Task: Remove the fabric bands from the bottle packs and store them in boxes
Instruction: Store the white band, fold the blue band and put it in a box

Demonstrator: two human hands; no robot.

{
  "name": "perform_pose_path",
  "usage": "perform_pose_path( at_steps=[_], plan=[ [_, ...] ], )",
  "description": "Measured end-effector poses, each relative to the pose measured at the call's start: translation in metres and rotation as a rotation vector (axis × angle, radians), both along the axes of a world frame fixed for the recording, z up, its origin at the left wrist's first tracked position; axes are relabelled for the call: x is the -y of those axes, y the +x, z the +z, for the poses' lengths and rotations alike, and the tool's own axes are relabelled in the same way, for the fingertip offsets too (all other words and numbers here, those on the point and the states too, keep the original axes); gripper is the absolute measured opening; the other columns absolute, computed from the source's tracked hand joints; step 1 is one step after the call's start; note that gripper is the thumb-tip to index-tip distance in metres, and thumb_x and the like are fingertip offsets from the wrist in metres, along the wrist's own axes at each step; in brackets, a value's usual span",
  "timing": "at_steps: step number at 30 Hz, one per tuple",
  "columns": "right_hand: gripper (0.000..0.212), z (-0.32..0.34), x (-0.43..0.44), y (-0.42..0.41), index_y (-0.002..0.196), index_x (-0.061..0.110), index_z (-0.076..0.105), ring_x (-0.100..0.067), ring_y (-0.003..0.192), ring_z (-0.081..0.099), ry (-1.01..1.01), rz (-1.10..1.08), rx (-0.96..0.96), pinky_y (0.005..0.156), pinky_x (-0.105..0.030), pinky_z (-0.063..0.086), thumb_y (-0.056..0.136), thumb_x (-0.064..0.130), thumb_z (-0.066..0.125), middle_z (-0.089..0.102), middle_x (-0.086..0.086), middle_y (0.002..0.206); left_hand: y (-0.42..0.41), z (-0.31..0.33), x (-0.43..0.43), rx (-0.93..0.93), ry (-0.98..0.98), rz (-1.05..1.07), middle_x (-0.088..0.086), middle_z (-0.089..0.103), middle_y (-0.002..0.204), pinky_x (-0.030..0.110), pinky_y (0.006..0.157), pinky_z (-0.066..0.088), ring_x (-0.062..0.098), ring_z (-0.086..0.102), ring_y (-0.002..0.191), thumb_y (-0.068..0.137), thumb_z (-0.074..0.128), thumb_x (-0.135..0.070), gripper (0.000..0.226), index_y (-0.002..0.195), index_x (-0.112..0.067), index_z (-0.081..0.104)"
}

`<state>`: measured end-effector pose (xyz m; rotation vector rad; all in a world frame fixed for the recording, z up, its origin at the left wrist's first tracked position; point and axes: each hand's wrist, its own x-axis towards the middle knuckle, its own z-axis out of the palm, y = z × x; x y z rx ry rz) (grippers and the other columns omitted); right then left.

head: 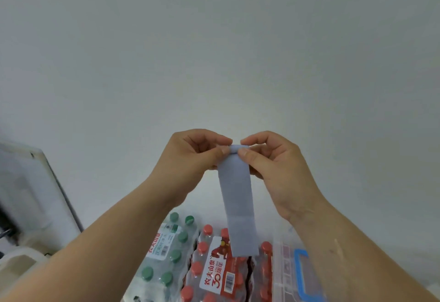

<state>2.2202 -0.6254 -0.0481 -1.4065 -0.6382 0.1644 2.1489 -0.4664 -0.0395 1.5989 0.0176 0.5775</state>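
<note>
Head view is tilting up, so a plain pale wall (pixel 214 39) is filling most of the frame. A white panel-like object (pixel 28 194) is standing at the left edge, blurred, so I cannot tell what it is.

Low in the frame, a green-capped bottle pack (pixel 166 254) is sitting left of centre. A red-capped bottle pack (pixel 214 278) is lying just beside it on its right, the two shrink-wrapped packs touching or nearly so. A clear plastic box (pixel 283 285) with a blue handle (pixel 301 270) is sitting just right of the red pack. The surface carrying them is mostly hidden.

Both forearms are coming up from the bottom corners and meeting mid-frame, above the packs.

- The left hand (pixel 190 156) is pinching the top of the fabric band (pixel 238 197) between thumb and forefinger, the other fingers curling in.
- The right hand (pixel 278 163) is pinching the same top end from the other side, thumb in front.
- The grey-blue band is hanging straight down between the two hands. Its free lower end is dangling in front of the red pack, and contact with it cannot be told.
- The band's top end is rolling into a small tight coil (pixel 237 147) right at the fingertips.
</note>
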Motion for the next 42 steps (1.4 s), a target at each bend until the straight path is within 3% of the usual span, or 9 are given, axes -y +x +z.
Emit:
perform_pose_path(
  at_steps=[5, 9, 12, 16, 19, 24, 29, 35, 42],
  plan=[
    [0.003, 0.021, -0.005, 0.007, 0.09, 0.01, 0.072, -0.02, 0.075, 0.075, 0.04, -0.034, 0.019, 0.066, -0.024, 0.057, 0.092, 0.011, 0.071, 0.076, -0.012, 0.081, 0.007, 0.02, -0.002, 0.035, 0.037, 0.012, 0.01, 0.07, 0.073, 0.022, 0.064, 0.052, 0.016, 0.068, 0.071, 0.082, 0.075, -0.002, 0.006, 0.088, -0.003, 0.074],
    [0.008, 0.036, -0.005, 0.011, 0.088, 0.011, 0.071, -0.017, 0.073, 0.072, 0.033, -0.036, 0.092, 0.07, -0.028, 0.06, 0.091, 0.004, 0.071, 0.074, -0.006, 0.077, 0.008, 0.032, -0.004, 0.052, 0.026, 0.003, 0.023, 0.072, 0.087, 0.028, 0.069, 0.056, 0.024, 0.073, 0.08, 0.085, 0.072, 0.0, 0.015, 0.099, -0.006, 0.073],
    [0.011, 0.045, -0.004, 0.013, 0.087, 0.013, 0.071, -0.016, 0.075, 0.071, 0.028, -0.036, 0.137, 0.071, -0.027, 0.059, 0.09, 0.002, 0.071, 0.072, -0.002, 0.076, 0.007, 0.04, -0.004, 0.047, -0.01, -0.015, 0.019, 0.075, 0.085, 0.03, 0.066, 0.056, 0.026, 0.074, 0.077, 0.086, 0.072, -0.004, 0.015, 0.101, -0.003, 0.072],
    [0.013, 0.054, -0.005, 0.012, 0.089, 0.015, 0.07, -0.021, 0.08, 0.073, 0.031, -0.043, 0.193, 0.075, -0.031, 0.061, 0.09, 0.002, 0.072, 0.074, -0.009, 0.081, 0.005, 0.047, -0.003, 0.078, -0.016, 0.003, 0.016, 0.076, 0.084, 0.028, 0.064, 0.055, 0.024, 0.073, 0.074, 0.086, 0.071, -0.005, 0.013, 0.098, 0.001, 0.073],
    [0.012, 0.059, -0.005, 0.009, 0.1, 0.012, 0.066, -0.024, 0.084, 0.077, 0.07, -0.05, 0.146, 0.076, -0.035, 0.063, 0.091, 0.006, 0.072, 0.077, -0.013, 0.084, 0.005, 0.053, -0.004, 0.111, 0.035, 0.014, 0.01, 0.076, 0.082, 0.021, 0.061, 0.052, 0.018, 0.072, 0.073, 0.087, 0.071, -0.002, 0.009, 0.095, -0.004, 0.073],
    [0.011, 0.068, -0.01, 0.005, 0.094, 0.009, 0.068, -0.028, 0.079, 0.077, 0.137, -0.087, 0.082, 0.072, -0.04, 0.063, 0.091, 0.018, 0.074, 0.078, -0.013, 0.082, 0.005, 0.066, -0.005, 0.182, 0.071, 0.004, 0.004, 0.074, 0.076, 0.02, 0.063, 0.053, 0.016, 0.072, 0.072, 0.088, 0.067, 0.004, 0.014, 0.095, -0.006, 0.073],
    [0.008, 0.073, -0.009, 0.006, 0.089, 0.008, 0.066, -0.029, 0.08, 0.076, 0.152, -0.108, 0.139, 0.069, -0.034, 0.061, 0.09, 0.01, 0.074, 0.077, -0.014, 0.085, 0.005, 0.071, -0.006, 0.167, 0.1, -0.017, 0.018, 0.075, 0.088, 0.034, 0.073, 0.059, 0.028, 0.074, 0.084, 0.089, 0.066, 0.002, 0.014, 0.097, -0.008, 0.072],
    [0.009, 0.071, -0.006, 0.005, 0.087, 0.01, 0.07, -0.028, 0.082, 0.076, 0.179, -0.12, 0.166, 0.074, -0.035, 0.062, 0.087, 0.003, 0.076, 0.077, -0.012, 0.086, 0.003, 0.073, -0.001, 0.146, 0.034, -0.047, 0.015, 0.077, 0.089, 0.023, 0.064, 0.055, 0.024, 0.075, 0.08, 0.089, 0.068, -0.001, 0.012, 0.099, -0.006, 0.073],
    [0.006, 0.068, -0.008, -0.005, 0.091, 0.009, 0.079, -0.027, 0.082, 0.077, 0.25, -0.204, 0.123, 0.075, -0.041, 0.064, 0.089, 0.013, 0.075, 0.078, -0.008, 0.086, 0.002, 0.07, 0.003, 0.191, 0.017, -0.031, 0.002, 0.076, 0.075, 0.015, 0.06, 0.051, 0.009, 0.071, 0.069, 0.088, 0.068, 0.004, 0.015, 0.097, -0.007, 0.074]
  ],
)
